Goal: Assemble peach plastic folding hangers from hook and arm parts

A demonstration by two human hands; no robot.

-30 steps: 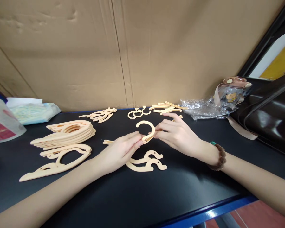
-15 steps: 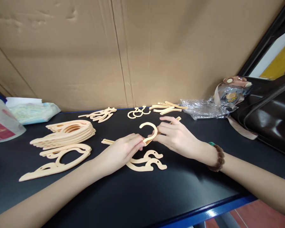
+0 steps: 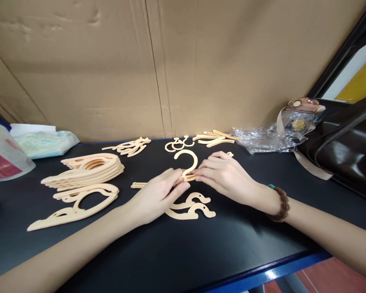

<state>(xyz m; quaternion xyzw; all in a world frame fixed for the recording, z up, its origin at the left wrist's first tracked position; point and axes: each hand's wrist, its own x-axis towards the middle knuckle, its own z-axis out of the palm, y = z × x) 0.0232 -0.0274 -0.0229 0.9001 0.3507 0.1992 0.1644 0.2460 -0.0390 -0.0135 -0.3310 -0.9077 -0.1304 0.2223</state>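
Observation:
Between my two hands is a cream plastic hanger hook (image 3: 192, 161), standing up with its curve open to the left. My left hand (image 3: 161, 189) pinches the base of the hook, and a narrow cream hanger bar (image 3: 139, 185) sticks out beyond it to the left. My right hand (image 3: 224, 175) is closed on the right part of the same piece; a bar end (image 3: 230, 154) shows past its knuckles. How the parts join is hidden by my fingers. Just below my hands, two curved hanger arms (image 3: 187, 214) lie flat on the black table (image 3: 176, 252).
At the left lie stacked hanger pieces (image 3: 88, 171), a tissue pack (image 3: 45, 142) and a whitish cup (image 3: 5, 156). Along the back are small arms (image 3: 129, 145), loose hooks (image 3: 179, 143), thin bars (image 3: 215, 138) and clear plastic wrap (image 3: 253, 138). A bottle (image 3: 300, 118) and black bag (image 3: 350, 142) stand right.
The hook has turned and shifted slightly up and left. My right hand has drawn closer to my left, its fingers now closed together on the piece.

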